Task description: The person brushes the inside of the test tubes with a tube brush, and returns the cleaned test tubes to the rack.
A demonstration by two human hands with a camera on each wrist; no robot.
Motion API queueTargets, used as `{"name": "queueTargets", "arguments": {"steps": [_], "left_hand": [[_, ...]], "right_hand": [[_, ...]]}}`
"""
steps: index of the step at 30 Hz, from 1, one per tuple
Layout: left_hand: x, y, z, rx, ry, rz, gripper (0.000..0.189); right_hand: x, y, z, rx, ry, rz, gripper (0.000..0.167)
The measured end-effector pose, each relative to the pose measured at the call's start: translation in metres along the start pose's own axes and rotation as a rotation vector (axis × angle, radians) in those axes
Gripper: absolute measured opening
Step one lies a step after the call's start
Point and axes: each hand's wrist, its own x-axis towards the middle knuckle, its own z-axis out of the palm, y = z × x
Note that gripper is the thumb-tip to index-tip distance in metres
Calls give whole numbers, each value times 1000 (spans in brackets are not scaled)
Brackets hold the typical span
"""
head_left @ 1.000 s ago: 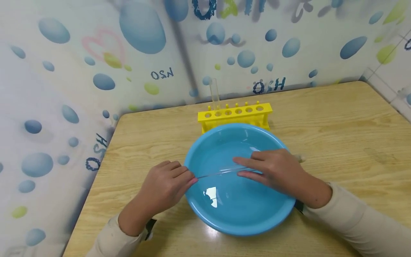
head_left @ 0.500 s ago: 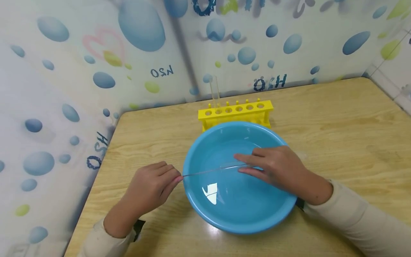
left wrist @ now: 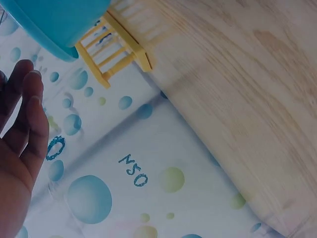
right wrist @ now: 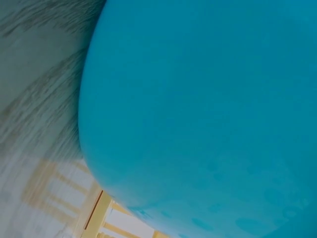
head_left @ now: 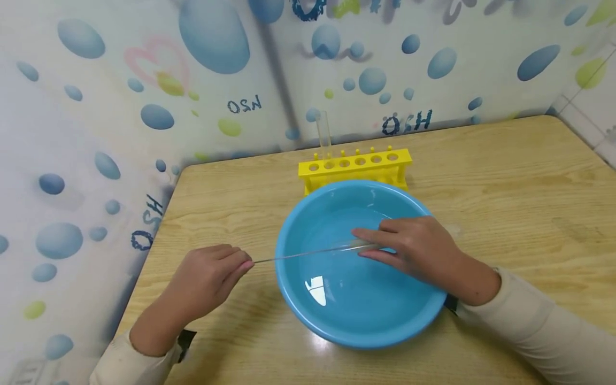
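Drawn farther to the left over the past second, the left hand has moved outside the basin, its fingers pinching the end of a thin rod. To the right of these fingertips, the rod crosses the rim toward a clear tube, gripped between the thumb and fingers of the right hand; whether the rod's end lies inside is too fine to tell. Good practice, for what looks like drawing a rod lengthwise from a tube, is to keep both on one line, pull evenly and hold the tube firmly without squeezing, since a sideways pull might strain what is probably thin glass. Below the right fingers lies the blue plastic basin, apparently holding water. Beyond both hands' fingers, a yellow test-tube rack supports an upright test tube; farthest off is a bubble-printed wall.
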Motion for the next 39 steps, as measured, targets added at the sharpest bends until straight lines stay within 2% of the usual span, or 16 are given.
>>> {"name": "queueTargets", "arguments": {"steps": [2,4,9,12,15,18,22,27,34,37,39], "left_hand": [[-1,-2,-1,-30,-26,-15,41],[-1,-4,-4,-102,-72,-53,33],[-2,-9,-11,-444,-268,-252,37],[-3,-12,-12,-617,-359,-352,41],[-3,-13,-11,-729,-388,-386,42],[-4,-13,-11,-807,-363,-374,39],[-7,-10,-13,-846,-316,-353,33],[-6,-6,-13,-834,-294,-351,33],[-2,-4,-16,-858,-152,-250,35],[2,-4,-15,-784,-129,-266,34],[5,-3,-15,-694,-134,-289,34]], "right_hand": [[-1,0,0,-1,-6,7,59],[-2,0,0,-3,-9,13,59],[-2,1,-2,-7,-10,18,58],[-3,1,-2,-13,-19,14,49],[-3,0,-3,-15,-30,18,40],[-2,0,-4,-8,-39,34,45],[0,0,-4,1,-45,50,46],[0,-1,-4,3,-40,55,46],[3,1,-4,6,-20,63,46],[3,1,-4,-3,-16,62,46],[2,1,-4,-7,-16,66,46]]}}
